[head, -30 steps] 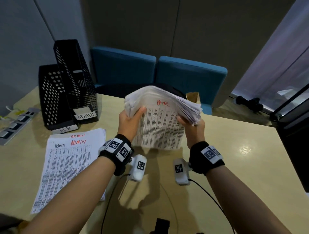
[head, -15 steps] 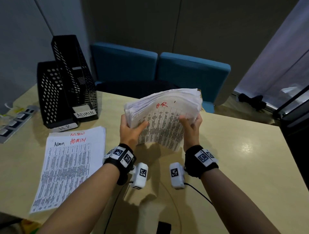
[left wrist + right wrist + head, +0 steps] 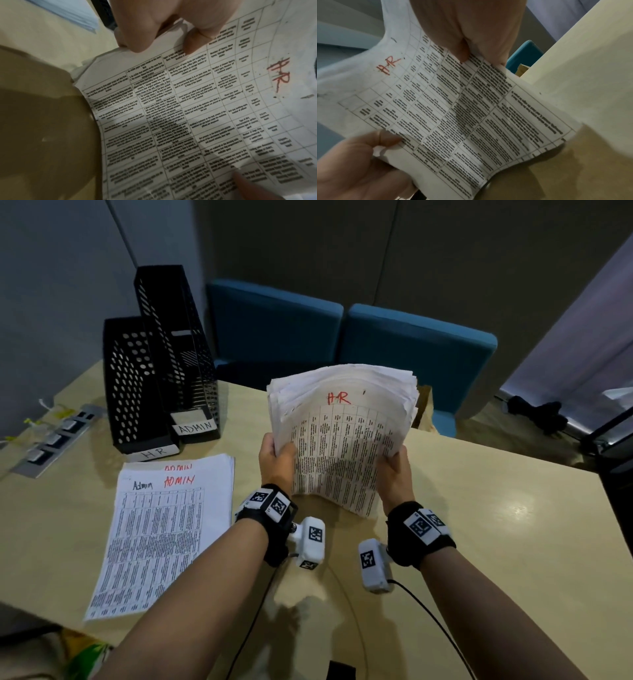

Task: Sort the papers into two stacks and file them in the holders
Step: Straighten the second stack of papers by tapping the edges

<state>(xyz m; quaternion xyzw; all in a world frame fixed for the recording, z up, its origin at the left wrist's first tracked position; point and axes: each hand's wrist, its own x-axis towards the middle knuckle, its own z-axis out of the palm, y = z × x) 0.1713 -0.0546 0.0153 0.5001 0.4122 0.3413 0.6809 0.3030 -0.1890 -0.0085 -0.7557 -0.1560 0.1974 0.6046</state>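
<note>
Both hands hold 1 thick stack of papers in the head view: the left hand [image 3: 276,457] grips its left edge with the thumb on the front sheet, and the right hand [image 3: 394,470] grips its right edge the same way. This HR stack [image 3: 342,433] is held upright above the surface [image 3: 513,525], its top curling away, and the front sheet carries "HR" in red above a printed table. To the left, flat on the surface, lies the ADMIN stack [image 3: 161,529], marked "Admin" in black and "ADMIN" twice in red. Behind it stand 2 black perforated holders side by side: the HR holder [image 3: 132,385] on the left with a white label reading "HR", and the ADMIN holder [image 3: 174,347] on the right with a label reading "ADMIN"; whether either has anything inside cannot be told. A grey power strip [image 3: 54,436] lies at the far left, and 2 blue chairs [image 3: 411,361] stand behind the surface. From the left wrist, the left hand [image 3: 171,24] pinches the sheet edge, red "HR" at the right [image 3: 279,75]. From the right wrist, the right hand [image 3: 467,27] pinches the opposite edge, the left hand [image 3: 359,155] holds the lower corner, and "HR" shows again [image 3: 388,65]; the table print is too blurred to read.
</note>
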